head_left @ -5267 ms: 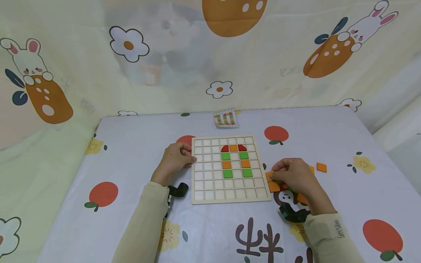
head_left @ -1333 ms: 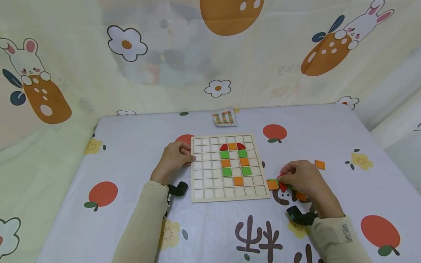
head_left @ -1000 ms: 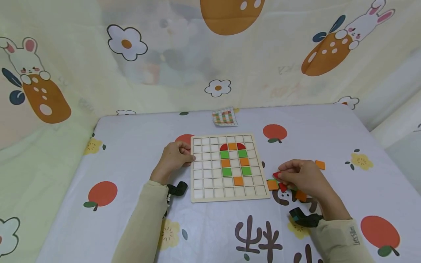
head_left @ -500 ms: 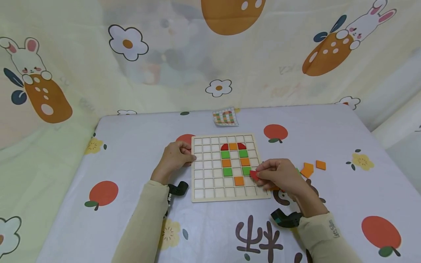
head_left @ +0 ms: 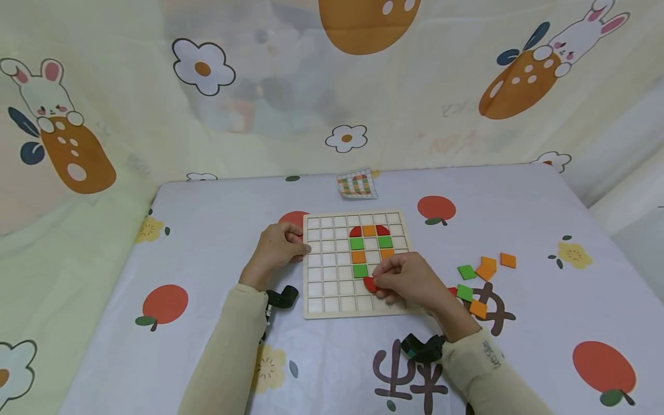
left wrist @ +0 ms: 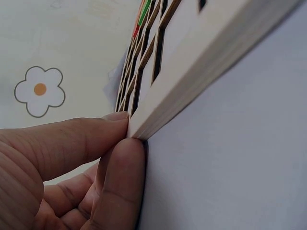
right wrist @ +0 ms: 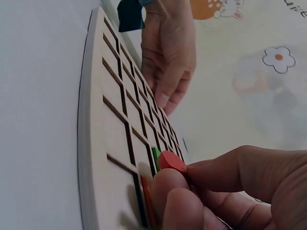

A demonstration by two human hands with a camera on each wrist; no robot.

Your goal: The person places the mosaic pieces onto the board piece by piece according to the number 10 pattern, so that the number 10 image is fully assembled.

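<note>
A square wooden grid board [head_left: 330,312] lies on the table, several red, orange and green tiles set in its cells. At its left edge my left hand [head_left: 275,252] pinches the rim between thumb [left wrist: 72,143] and finger, as the left wrist view shows. My right hand [head_left: 412,280] pinches a red tile [head_left: 369,284] with one rounded side over the board's lower middle cells. Close up in the right wrist view, the red tile [right wrist: 171,161] sits between thumb and fingertip above the grid, near an orange tile [right wrist: 147,201]. The hand hides the board's lower right part.
Loose tiles lie right of the board: green ones [head_left: 467,272], orange ones [head_left: 508,260] and a partly hidden red one. A small card with a printed coloured grid [head_left: 357,184] rests behind the board. A patterned curtain [head_left: 280,86] hangs behind the table.
An orange tile has gone into a lower cell of the board. My right hand has since picked a red tile from the pile and carried it left over the board. The left hand stays put.
</note>
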